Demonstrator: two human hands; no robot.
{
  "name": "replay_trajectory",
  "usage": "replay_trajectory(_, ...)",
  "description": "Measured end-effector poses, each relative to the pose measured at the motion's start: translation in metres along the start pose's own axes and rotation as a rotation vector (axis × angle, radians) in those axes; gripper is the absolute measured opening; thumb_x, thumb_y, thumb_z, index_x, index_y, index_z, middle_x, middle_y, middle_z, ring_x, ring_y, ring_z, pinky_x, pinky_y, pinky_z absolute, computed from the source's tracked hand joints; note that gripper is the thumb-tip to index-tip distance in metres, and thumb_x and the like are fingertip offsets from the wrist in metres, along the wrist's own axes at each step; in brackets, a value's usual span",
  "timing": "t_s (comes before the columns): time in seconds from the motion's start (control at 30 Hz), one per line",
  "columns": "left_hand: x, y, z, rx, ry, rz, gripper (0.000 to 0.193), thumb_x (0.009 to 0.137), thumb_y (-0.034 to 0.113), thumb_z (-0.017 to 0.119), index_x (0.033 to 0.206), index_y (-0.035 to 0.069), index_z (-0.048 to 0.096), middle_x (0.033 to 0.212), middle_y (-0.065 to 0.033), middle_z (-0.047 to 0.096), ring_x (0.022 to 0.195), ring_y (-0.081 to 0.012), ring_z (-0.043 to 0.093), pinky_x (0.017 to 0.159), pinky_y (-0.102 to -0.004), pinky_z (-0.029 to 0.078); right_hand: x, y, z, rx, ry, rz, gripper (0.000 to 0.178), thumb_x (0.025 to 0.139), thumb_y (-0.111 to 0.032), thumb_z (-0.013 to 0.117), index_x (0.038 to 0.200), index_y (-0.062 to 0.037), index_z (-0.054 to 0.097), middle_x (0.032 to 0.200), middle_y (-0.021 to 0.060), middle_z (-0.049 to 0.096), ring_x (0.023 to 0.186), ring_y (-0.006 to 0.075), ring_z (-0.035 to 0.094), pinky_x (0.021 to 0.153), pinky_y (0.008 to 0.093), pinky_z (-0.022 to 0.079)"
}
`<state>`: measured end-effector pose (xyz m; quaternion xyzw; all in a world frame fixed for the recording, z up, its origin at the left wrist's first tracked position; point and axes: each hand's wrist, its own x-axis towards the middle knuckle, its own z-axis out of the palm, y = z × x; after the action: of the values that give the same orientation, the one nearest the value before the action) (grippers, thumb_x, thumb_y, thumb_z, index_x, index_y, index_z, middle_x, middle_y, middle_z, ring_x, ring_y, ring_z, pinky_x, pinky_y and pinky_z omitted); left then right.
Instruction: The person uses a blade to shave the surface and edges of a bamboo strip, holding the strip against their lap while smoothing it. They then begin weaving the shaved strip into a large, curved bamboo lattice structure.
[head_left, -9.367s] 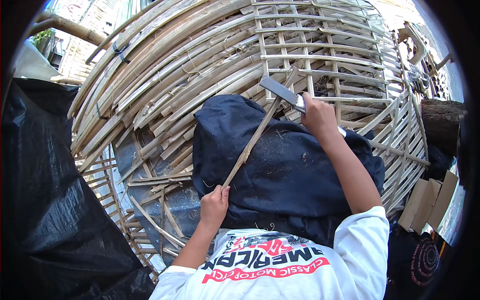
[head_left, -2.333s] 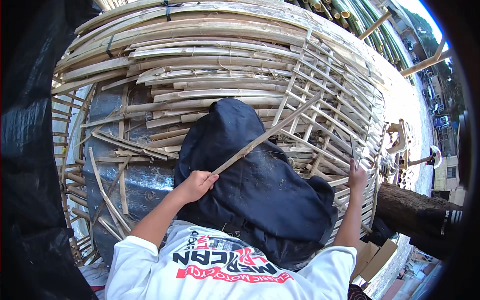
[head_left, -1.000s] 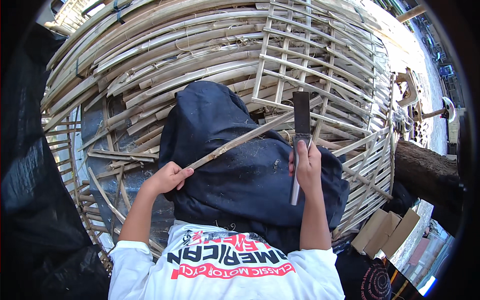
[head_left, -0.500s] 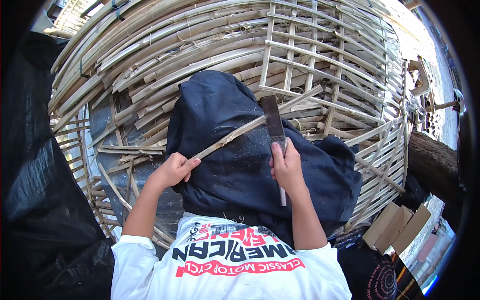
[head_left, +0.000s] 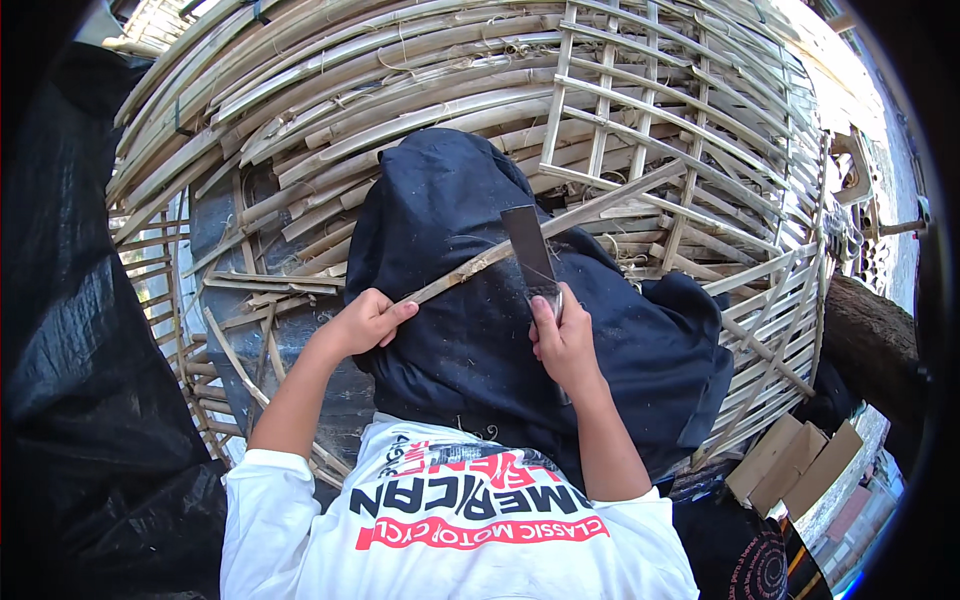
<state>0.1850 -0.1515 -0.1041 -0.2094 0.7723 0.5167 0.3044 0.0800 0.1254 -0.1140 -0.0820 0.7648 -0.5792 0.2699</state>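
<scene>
My left hand [head_left: 368, 322] is closed round the near end of a long bamboo strip [head_left: 600, 205], which slants up to the right across a dark cloth [head_left: 450, 370] spread over my lap. In my right hand [head_left: 563, 340] is a knife [head_left: 530, 247] with a broad, square-ended dark blade, its handle running down under my palm. The blade points up and lies across the middle of the strip; whether it bites into the bamboo I cannot tell. Rough, peeled patches show on the strip between the blade and my left hand.
Long split bamboo pieces [head_left: 330, 110] are piled ahead, with a bamboo lattice [head_left: 625, 90] on top at the right. Short strips [head_left: 275, 283] lie left of my knees. Black sheeting [head_left: 80, 330] hangs at far left. A log [head_left: 872, 335] and a cardboard box [head_left: 795, 465] are at right.
The knife has slid along the strip toward my left hand, its blade tipping left. My view has shifted slightly, and my left hand keeps its hold on the strip.
</scene>
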Motion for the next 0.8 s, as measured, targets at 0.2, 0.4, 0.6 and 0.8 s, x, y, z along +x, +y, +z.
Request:
replay_trajectory(0.2,0.004,-0.010,0.000,-0.017,-0.012,0.038,0.071,0.095,0.054,0.052,0.043,0.005,0.050,0.040,0.0002,0.042,0.041,-0.0100,0.041,0.045,-0.0275,0.034,0.020,-0.011,-0.009,0.121,0.073,0.050,0.025,0.096,-0.022,0.057,0.087,0.0004,0.051,0.058,0.0103,0.058,0.053,0.0196,0.062,0.051,0.0330,0.046)
replay_trajectory(0.4,0.003,-0.003,-0.003,-0.013,-0.042,0.019,0.073,0.094,0.057,0.051,0.043,0.005,0.050,0.040,0.0003,0.042,0.041,-0.0101,0.042,0.047,-0.0267,0.035,0.023,0.001,-0.008,-0.194,-0.080,-0.158,0.024,0.096,-0.020,0.058,0.086,0.0010,0.051,0.059,0.0138,0.059,0.055,0.0285,0.064,0.053,0.0358,0.045)
replay_trajectory(0.6,0.004,-0.004,-0.003,0.001,-0.039,0.014,0.075,0.094,0.060,0.049,0.043,0.005,0.050,0.040,0.0005,0.040,0.041,-0.0105,0.041,0.048,-0.0263,0.036,0.019,0.007,0.008,-0.296,-0.080,-0.270,0.026,0.096,-0.024,0.057,0.092,0.0013,0.051,0.061,0.0142,0.060,0.052,0.0211,0.060,0.052,0.0348,0.045)
replay_trajectory(0.8,0.003,-0.007,-0.001,-0.009,-0.056,0.006,0.075,0.094,0.061,0.049,0.044,0.005,0.050,0.040,0.0010,0.039,0.041,-0.0102,0.040,0.046,-0.0267,0.034,0.022,-0.008,-0.008,0.045,-0.063,0.059,0.032,0.096,-0.027,0.058,0.088,0.0033,0.050,0.070,0.0290,0.059,0.074,0.0527,0.057,0.061,0.0504,0.045)
